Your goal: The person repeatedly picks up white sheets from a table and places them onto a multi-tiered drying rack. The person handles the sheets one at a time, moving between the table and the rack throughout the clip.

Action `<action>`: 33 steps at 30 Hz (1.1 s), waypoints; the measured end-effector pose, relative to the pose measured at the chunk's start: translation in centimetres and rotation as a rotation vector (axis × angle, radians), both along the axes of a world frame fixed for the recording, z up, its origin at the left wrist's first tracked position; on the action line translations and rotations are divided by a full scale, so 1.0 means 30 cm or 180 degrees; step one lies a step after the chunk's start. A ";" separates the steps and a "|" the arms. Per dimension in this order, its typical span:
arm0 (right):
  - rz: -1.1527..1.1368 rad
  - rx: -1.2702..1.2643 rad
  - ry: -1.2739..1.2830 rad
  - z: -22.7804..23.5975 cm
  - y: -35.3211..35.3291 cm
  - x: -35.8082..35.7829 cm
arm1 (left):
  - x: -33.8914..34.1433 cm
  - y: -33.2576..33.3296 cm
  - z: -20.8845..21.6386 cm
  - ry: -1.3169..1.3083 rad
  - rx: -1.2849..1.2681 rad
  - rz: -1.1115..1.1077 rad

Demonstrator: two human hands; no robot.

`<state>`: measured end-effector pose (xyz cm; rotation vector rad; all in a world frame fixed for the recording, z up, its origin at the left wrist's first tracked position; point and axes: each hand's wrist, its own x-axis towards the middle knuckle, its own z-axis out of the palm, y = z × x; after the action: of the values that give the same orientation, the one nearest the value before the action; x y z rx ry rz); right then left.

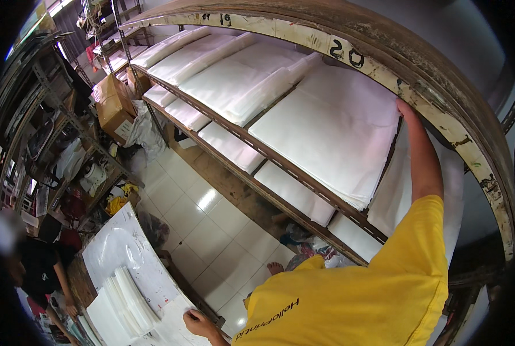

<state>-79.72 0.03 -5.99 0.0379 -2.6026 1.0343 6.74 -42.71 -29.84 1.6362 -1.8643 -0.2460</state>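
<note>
My right hand reaches up to the far right corner of a stack of white sheets on the upper shelf, just under the curved edge of the shelf above. Its fingers are mostly hidden, so what they grip does not show. Low in the view, my left hand is at the right side of a table with a white top. The fingers of that hand are curled in, and I cannot make out anything inside them. On the tabletop lies a pile of folded white sheets, left of my left hand.
More white stacks fill the lower shelf. The metal shelf rail runs along its front. Cluttered racks and a cardboard box stand at left. A person in black is beside the table. Bundles lie on the tiled floor.
</note>
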 end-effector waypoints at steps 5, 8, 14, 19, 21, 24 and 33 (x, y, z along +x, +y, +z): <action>-0.0151 0.0143 0.0009 0.011 0.049 0.011 | -0.039 -0.014 0.012 -0.0011 0.0019 -0.0073; -0.0197 0.0218 0.0003 0.012 0.064 0.023 | -0.037 -0.016 0.004 -0.0019 0.0016 -0.0050; -0.0219 0.0335 -0.0017 0.010 0.060 0.048 | -0.039 -0.006 0.010 -0.0095 0.0090 0.0029; -0.0232 0.0444 0.0000 0.027 0.065 0.058 | -0.024 -0.016 -0.022 -0.0042 0.0021 -0.0033; -0.0201 0.0509 0.0020 0.038 0.049 0.057 | -0.030 -0.018 -0.022 -0.0002 -0.0008 -0.0042; -0.0118 0.0635 0.0149 0.076 0.011 0.064 | -0.033 -0.035 -0.035 0.0052 -0.0110 -0.0160; 0.2875 0.0264 0.0172 0.222 -0.721 0.426 | 0.005 -0.006 0.021 0.0463 -0.0134 -0.0120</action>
<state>-66.93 -21.58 0.66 1.3294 -2.5713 1.1312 6.88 -42.88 -29.22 1.5150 -1.7800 -0.3308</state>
